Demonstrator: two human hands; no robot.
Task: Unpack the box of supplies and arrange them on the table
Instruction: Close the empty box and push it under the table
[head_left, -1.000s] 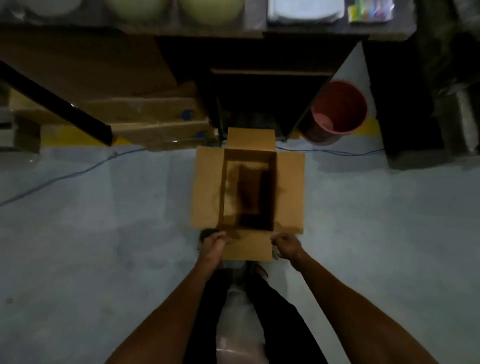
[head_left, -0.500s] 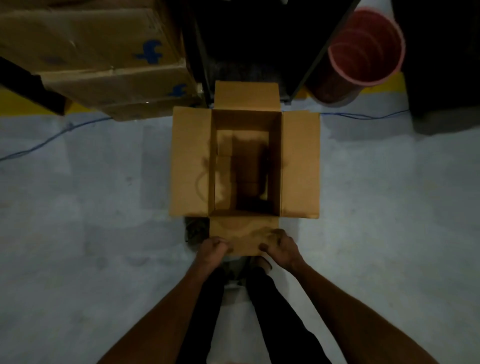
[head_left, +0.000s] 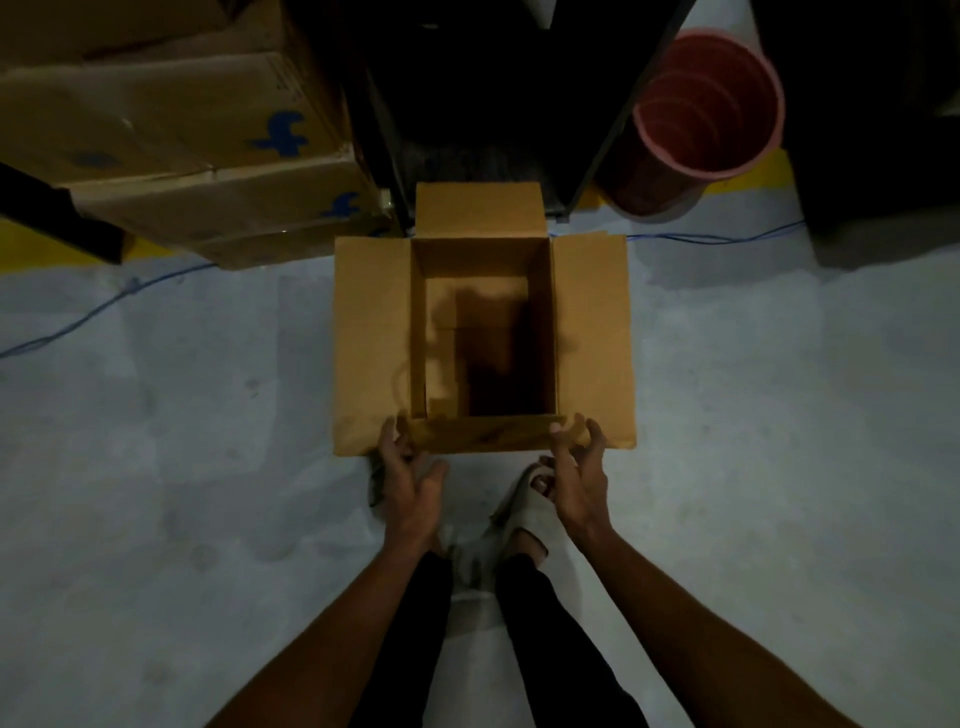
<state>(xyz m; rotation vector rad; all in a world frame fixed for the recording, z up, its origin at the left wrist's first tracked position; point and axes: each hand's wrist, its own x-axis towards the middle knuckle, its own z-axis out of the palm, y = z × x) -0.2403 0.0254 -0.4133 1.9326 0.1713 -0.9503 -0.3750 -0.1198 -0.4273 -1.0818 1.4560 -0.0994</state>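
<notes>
Four flaps are lying spread around the cardboard box (head_left: 483, 332), which is sitting on the pale floor (head_left: 182, 467) straight ahead of your feet, so you are looking at an opened box whose contents are mostly lost in shadow. Judging by that, you are better off reaching straight down through the opening than dragging on the near flap (head_left: 483, 435), which would likely bend or tip the box toward you. Your left hand (head_left: 410, 483) is hovering at the box's near left corner, fingers loosely curled, apparently brushing the flap edge and gripping nothing. Your right hand (head_left: 576, 478) is mirroring it at the near right corner, fingers spread, thumb near the flap, also holding nothing.
</notes>
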